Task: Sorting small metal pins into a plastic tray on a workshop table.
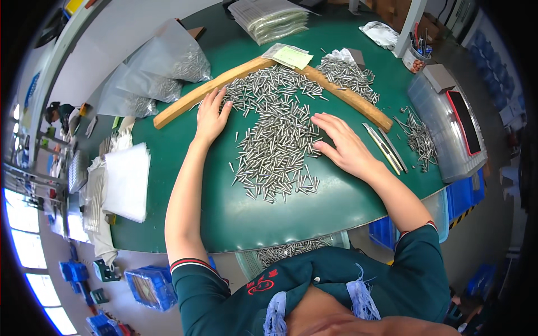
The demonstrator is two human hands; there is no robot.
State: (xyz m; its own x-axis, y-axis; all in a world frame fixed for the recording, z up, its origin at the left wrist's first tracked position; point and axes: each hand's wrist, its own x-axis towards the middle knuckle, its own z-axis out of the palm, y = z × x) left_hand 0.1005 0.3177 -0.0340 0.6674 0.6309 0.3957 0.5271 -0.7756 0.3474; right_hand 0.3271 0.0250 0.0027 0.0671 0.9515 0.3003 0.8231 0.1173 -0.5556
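A heap of small silver metal pins spreads over the green table in front of me. My left hand lies at the heap's upper left edge, fingers stretched out and touching or nearly touching the pins. On the heap's right side my right hand rests with its fingers extended, fingertips against the outermost pins. Neither hand grips anything. Behind the heap, two wooden bars, a left one and a right one, meet in a wide angle. Some paper slips cover their joint.
Beyond the right bar sits a second pin pile. Tweezers, loose longer pins and a plastic box bearing a phone are at right. Left are pin-filled bags and white sheets. A basket stands below the table edge.
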